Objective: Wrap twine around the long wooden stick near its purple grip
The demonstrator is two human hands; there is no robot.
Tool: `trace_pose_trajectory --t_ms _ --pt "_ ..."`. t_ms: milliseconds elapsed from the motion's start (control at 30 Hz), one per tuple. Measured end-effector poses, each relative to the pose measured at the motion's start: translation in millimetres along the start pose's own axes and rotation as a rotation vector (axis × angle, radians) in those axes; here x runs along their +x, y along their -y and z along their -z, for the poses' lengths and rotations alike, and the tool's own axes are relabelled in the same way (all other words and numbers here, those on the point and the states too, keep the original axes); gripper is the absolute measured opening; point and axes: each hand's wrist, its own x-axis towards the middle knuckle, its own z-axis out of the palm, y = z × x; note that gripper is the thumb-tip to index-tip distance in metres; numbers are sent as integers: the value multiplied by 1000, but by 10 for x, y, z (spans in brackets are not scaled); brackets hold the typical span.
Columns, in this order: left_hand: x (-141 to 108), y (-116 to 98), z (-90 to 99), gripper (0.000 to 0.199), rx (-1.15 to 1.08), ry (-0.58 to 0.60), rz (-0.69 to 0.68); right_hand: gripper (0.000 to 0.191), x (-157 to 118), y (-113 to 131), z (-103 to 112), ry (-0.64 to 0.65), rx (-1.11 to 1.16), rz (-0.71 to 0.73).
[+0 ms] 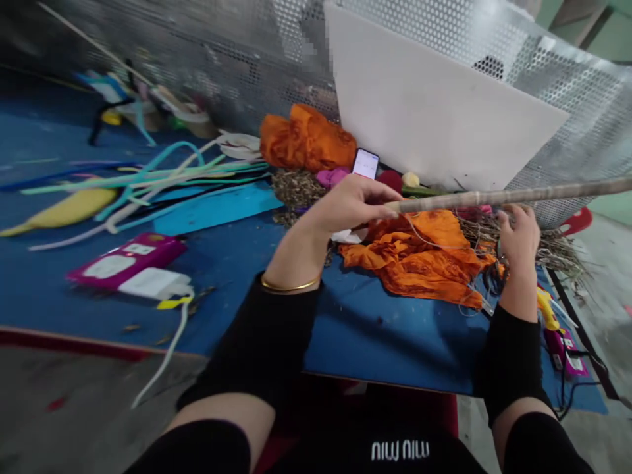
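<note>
A long pale brown stick (498, 197) is held level above the table, reaching out past the right edge of the view. My left hand (356, 201) pinches its near left end between thumb and fingers. Just below the stick, my right hand (519, 236) has curled fingers close against it; whether they grip it is hard to see. Crumpled orange cloth (427, 260) lies on the table under the stick, with a thin wire looping over it. Dry twigs (476, 232) are spread behind and right of the cloth.
The blue table (247, 283) carries a second orange cloth bundle (306, 139), a phone (366, 163), coloured pipe-like strips (162, 178), a magenta packet (128, 261) and a yellow glue gun (547, 309). A white board (429, 105) leans at the back.
</note>
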Motion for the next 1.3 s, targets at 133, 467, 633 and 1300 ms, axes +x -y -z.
trace_pose_trajectory --t_ms 133,467,633,1300 --pt "51 -17 -270 31 -145 6 13 45 -366 660 -357 308 657 274" --pt "103 6 -495 23 -300 0 12 43 -769 1143 -310 88 809 445" --pt "148 70 -659 21 -297 17 0 42 -791 1186 -441 200 1212 256" --pt "60 -3 -793 14 368 -123 -23 34 -702 1141 -164 102 897 354"
